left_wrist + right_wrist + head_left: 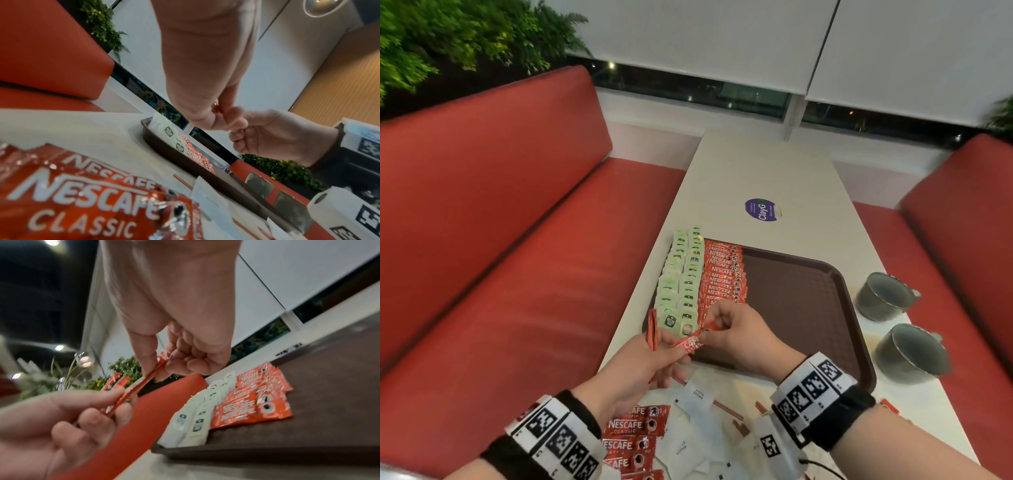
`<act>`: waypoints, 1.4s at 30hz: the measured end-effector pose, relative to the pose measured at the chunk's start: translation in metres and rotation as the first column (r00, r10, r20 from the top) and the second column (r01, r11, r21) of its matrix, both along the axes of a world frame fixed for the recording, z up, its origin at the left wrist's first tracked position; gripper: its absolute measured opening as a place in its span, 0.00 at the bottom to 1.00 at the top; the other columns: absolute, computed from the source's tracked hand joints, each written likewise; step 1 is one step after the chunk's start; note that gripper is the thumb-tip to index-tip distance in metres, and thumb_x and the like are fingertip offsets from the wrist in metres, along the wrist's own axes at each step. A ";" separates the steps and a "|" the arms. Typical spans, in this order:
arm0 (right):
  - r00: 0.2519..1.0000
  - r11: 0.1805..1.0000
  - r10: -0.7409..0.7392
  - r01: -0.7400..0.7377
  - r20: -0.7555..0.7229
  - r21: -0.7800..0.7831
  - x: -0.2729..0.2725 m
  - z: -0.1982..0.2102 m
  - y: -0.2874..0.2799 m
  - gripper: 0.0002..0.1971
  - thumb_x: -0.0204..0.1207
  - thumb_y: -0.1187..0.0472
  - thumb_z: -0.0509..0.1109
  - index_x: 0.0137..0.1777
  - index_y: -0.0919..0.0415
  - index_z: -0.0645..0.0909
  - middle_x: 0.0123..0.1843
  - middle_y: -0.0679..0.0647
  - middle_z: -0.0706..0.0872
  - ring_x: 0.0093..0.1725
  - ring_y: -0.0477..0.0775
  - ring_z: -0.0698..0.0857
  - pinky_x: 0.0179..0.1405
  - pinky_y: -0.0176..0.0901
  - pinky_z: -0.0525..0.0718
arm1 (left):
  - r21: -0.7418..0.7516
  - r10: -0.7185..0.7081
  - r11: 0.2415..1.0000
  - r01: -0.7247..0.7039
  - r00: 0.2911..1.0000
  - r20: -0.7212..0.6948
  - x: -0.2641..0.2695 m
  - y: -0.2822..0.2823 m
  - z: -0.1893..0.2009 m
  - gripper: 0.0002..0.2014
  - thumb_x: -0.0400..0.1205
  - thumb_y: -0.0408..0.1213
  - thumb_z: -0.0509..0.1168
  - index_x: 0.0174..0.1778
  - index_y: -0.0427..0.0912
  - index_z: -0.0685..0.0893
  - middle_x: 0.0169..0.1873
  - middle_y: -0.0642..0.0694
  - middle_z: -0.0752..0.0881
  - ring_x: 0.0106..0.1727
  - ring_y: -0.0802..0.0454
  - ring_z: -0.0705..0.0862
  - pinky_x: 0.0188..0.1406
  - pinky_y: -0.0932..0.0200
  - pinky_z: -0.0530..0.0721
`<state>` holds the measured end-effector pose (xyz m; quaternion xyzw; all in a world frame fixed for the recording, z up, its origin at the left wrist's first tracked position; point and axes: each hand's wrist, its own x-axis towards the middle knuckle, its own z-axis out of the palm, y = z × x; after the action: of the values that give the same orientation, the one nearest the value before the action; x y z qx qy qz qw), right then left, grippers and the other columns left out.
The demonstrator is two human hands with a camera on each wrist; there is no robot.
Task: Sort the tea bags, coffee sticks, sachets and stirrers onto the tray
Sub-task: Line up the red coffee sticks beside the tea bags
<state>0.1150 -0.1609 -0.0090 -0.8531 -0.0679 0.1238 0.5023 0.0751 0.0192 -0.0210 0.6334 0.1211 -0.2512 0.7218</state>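
Left hand grips a small bundle of coffee sticks; right hand pinches one stick by its end, above the tray near edge. Item likely light, thin, crinkly, slippery foil; best held at the sealed ends. Further sticks lie on the bench.

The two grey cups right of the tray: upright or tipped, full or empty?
Both cups stand upright on the table, apart from the tray. Their insides look dark and empty in the head view; a little liquid cannot be ruled out.
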 end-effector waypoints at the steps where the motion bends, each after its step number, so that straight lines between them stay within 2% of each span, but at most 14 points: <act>1: 0.999 0.993 0.052 -0.051 0.006 -0.102 -0.003 -0.001 -0.005 0.12 0.68 0.65 0.79 0.37 0.50 0.79 0.31 0.46 0.77 0.30 0.40 0.74 0.32 0.32 0.72 | 0.053 -0.002 0.999 0.000 0.999 0.032 0.000 0.001 -0.001 0.09 0.80 0.28 0.67 0.55 0.29 0.80 0.32 0.43 0.88 0.25 0.55 0.82 0.20 0.66 0.73; 4: 0.964 0.899 0.266 -0.256 -0.022 -0.354 -0.016 -0.003 -0.012 0.08 0.73 0.60 0.76 0.40 0.48 0.80 0.34 0.42 0.80 0.33 0.38 0.76 0.35 0.27 0.73 | 0.213 -0.089 0.975 0.064 0.990 0.110 -0.001 -0.001 -0.002 0.06 0.79 0.27 0.68 0.49 0.27 0.81 0.22 0.47 0.85 0.19 0.57 0.76 0.18 0.65 0.71; 7: 0.954 0.857 0.299 -0.270 -0.001 -0.439 -0.023 -0.001 -0.015 0.03 0.74 0.60 0.74 0.42 0.52 0.83 0.37 0.43 0.80 0.38 0.43 0.78 0.39 0.32 0.75 | 0.296 -0.149 0.950 0.103 0.979 0.137 -0.003 -0.006 -0.003 0.05 0.79 0.29 0.69 0.47 0.30 0.82 0.20 0.48 0.84 0.19 0.57 0.75 0.19 0.65 0.72; 11: 0.986 0.888 0.161 -0.159 -0.032 -0.432 -0.014 -0.004 -0.036 0.12 0.73 0.61 0.75 0.32 0.46 0.78 0.36 0.43 0.81 0.38 0.43 0.78 0.37 0.31 0.74 | 0.235 -0.093 0.970 0.059 0.986 0.137 -0.003 -0.008 -0.005 0.03 0.81 0.31 0.67 0.44 0.35 0.84 0.33 0.41 0.87 0.22 0.56 0.77 0.20 0.64 0.72; 15: 1.000 0.884 -0.006 0.011 0.012 -0.467 0.003 -0.013 -0.052 0.10 0.74 0.62 0.74 0.34 0.49 0.80 0.38 0.45 0.83 0.38 0.42 0.80 0.37 0.31 0.75 | 0.212 -0.055 0.977 0.028 0.991 0.122 0.001 -0.004 -0.007 0.05 0.82 0.33 0.66 0.47 0.35 0.84 0.35 0.42 0.87 0.23 0.56 0.78 0.20 0.64 0.73; 18: 0.997 0.827 -0.075 0.053 -0.016 -0.559 0.018 -0.024 -0.053 0.08 0.74 0.58 0.74 0.37 0.46 0.80 0.44 0.47 0.85 0.45 0.49 0.84 0.49 0.43 0.83 | 0.195 -0.054 0.980 0.032 0.993 0.108 0.000 -0.003 -0.007 0.05 0.82 0.33 0.66 0.46 0.35 0.83 0.35 0.42 0.87 0.23 0.56 0.77 0.20 0.65 0.73; 20: 0.997 0.789 -0.048 0.001 -0.060 -0.614 0.025 -0.029 -0.047 0.06 0.74 0.56 0.74 0.38 0.47 0.80 0.47 0.48 0.84 0.49 0.52 0.83 0.57 0.50 0.83 | 0.170 -0.056 0.985 0.039 0.994 0.094 -0.001 -0.003 -0.008 0.05 0.83 0.33 0.65 0.47 0.34 0.82 0.35 0.42 0.86 0.23 0.56 0.77 0.21 0.65 0.73; 24: 0.993 0.711 0.008 -0.092 -0.122 -0.698 0.034 -0.033 -0.034 0.02 0.77 0.56 0.71 0.44 0.50 0.81 0.51 0.48 0.81 0.56 0.55 0.81 0.66 0.54 0.76 | 0.142 -0.059 0.988 0.056 0.998 0.012 -0.003 -0.002 -0.008 0.05 0.84 0.31 0.61 0.53 0.36 0.80 0.37 0.39 0.84 0.22 0.55 0.73 0.19 0.65 0.68; 27: 0.994 0.640 0.036 -0.100 -0.100 -0.762 0.039 -0.032 -0.028 0.04 0.79 0.57 0.68 0.51 0.52 0.82 0.54 0.49 0.83 0.58 0.55 0.81 0.67 0.53 0.70 | 0.114 -0.043 0.992 0.048 0.998 -0.044 -0.002 0.001 -0.009 0.12 0.80 0.25 0.57 0.58 0.39 0.76 0.36 0.38 0.83 0.22 0.54 0.68 0.18 0.64 0.62; 31: 0.997 0.578 0.054 -0.083 -0.063 -0.812 0.044 -0.032 -0.023 0.05 0.80 0.56 0.66 0.51 0.53 0.82 0.52 0.49 0.85 0.55 0.55 0.82 0.66 0.53 0.69 | 0.083 -0.030 0.996 0.037 0.996 -0.083 -0.001 0.004 -0.010 0.12 0.78 0.26 0.58 0.56 0.42 0.73 0.33 0.41 0.78 0.22 0.54 0.65 0.20 0.62 0.58; 33: 0.996 0.559 0.069 -0.079 -0.049 -0.826 0.044 -0.032 -0.022 0.04 0.80 0.55 0.66 0.50 0.53 0.81 0.51 0.49 0.85 0.55 0.55 0.82 0.64 0.53 0.68 | 0.052 -0.026 0.998 0.032 0.995 -0.097 -0.002 0.004 -0.010 0.09 0.82 0.30 0.58 0.56 0.43 0.73 0.28 0.46 0.79 0.23 0.54 0.66 0.21 0.62 0.59; 34: 0.996 0.549 0.074 -0.077 -0.044 -0.832 0.044 -0.032 -0.021 0.04 0.80 0.55 0.65 0.50 0.52 0.80 0.51 0.49 0.85 0.55 0.55 0.82 0.64 0.53 0.68 | 0.027 -0.021 0.999 0.024 0.994 -0.104 -0.002 0.004 -0.009 0.07 0.84 0.32 0.57 0.56 0.43 0.74 0.29 0.46 0.81 0.24 0.54 0.66 0.21 0.62 0.60; 38: 0.996 0.519 0.094 -0.058 -0.010 -0.853 0.043 -0.032 -0.020 0.04 0.80 0.57 0.63 0.47 0.52 0.78 0.49 0.49 0.85 0.53 0.56 0.82 0.64 0.54 0.68 | -0.037 -0.021 0.999 0.016 0.990 -0.140 -0.002 0.004 -0.008 0.10 0.85 0.35 0.58 0.61 0.38 0.76 0.40 0.39 0.82 0.26 0.53 0.71 0.23 0.62 0.68; 42: 0.995 0.515 0.100 -0.055 -0.004 -0.855 0.044 -0.033 -0.019 0.04 0.80 0.56 0.62 0.44 0.50 0.75 0.45 0.48 0.82 0.53 0.56 0.82 0.66 0.55 0.67 | -0.050 -0.054 0.998 0.046 0.982 -0.180 -0.002 0.003 -0.005 0.12 0.86 0.40 0.60 0.58 0.37 0.82 0.43 0.38 0.85 0.30 0.51 0.77 0.27 0.59 0.75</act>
<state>0.1587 -0.1804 -0.0422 -0.9884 -0.0477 0.1440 0.0117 0.0730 0.0223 -0.0261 0.5942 0.1647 -0.3287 0.7154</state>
